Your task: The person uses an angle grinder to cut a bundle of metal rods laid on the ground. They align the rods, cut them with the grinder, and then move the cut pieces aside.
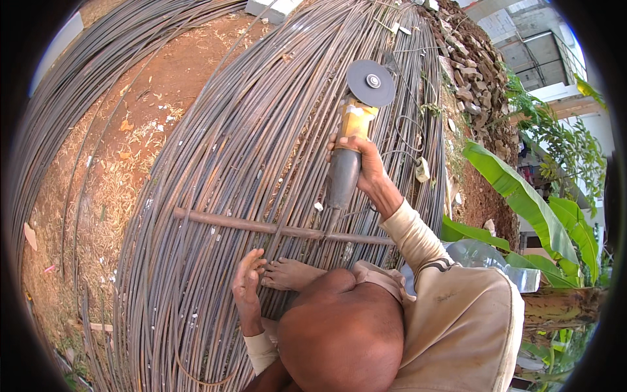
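My right hand (358, 157) grips a yellow and dark grey angle grinder (346, 171), its round grey disc (362, 83) pointing away from me. The grinder lies over a broad bundle of long steel rods (255, 130). A rusty pipe (248, 223) crosses the rods below the tool. My left hand (249, 277) is raised beside my bare foot (284, 273), fingers apart and slightly curled, holding nothing.
Reddish soil (130, 111) with dry litter lies at the left, beside more curved rods (59, 98). Rubble (467, 78) runs along the right. Banana leaves (535, 209) and a clear plastic container (480, 255) are at the right. A grey block (268, 8) sits at the top.
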Action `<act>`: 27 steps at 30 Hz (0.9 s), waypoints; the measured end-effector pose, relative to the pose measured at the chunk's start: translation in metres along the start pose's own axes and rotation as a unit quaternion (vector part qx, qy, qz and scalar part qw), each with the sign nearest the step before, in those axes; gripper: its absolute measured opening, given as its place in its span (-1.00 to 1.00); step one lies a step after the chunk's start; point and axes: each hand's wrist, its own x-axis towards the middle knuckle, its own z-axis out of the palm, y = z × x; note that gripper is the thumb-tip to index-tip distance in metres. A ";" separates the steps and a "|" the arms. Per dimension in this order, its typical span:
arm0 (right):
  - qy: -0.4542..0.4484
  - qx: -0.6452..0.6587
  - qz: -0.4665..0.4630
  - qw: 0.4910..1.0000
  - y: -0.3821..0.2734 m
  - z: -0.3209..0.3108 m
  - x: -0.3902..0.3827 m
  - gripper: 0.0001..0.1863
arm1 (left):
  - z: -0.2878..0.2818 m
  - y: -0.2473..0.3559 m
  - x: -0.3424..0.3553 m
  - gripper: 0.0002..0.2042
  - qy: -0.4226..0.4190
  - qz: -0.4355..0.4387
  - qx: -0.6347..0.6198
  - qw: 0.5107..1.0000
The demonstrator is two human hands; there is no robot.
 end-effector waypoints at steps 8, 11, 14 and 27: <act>0.163 -0.032 -0.012 0.986 -0.099 -0.120 -0.040 -0.74 | -0.066 0.008 -0.032 -0.43 0.093 -0.026 0.113 0.989; 0.231 0.016 0.006 0.973 -0.077 -0.183 -0.056 -0.80 | -0.063 0.022 -0.032 -0.45 0.079 -0.032 0.149 0.985; 0.316 0.016 -0.019 0.949 -0.041 -0.219 -0.079 -0.78 | -0.060 0.024 -0.027 -0.43 0.069 -0.051 0.159 0.983; 0.505 -0.291 0.112 0.805 0.109 -0.331 -0.121 -0.67 | -0.066 0.023 -0.018 -0.46 0.061 -0.083 0.222 0.970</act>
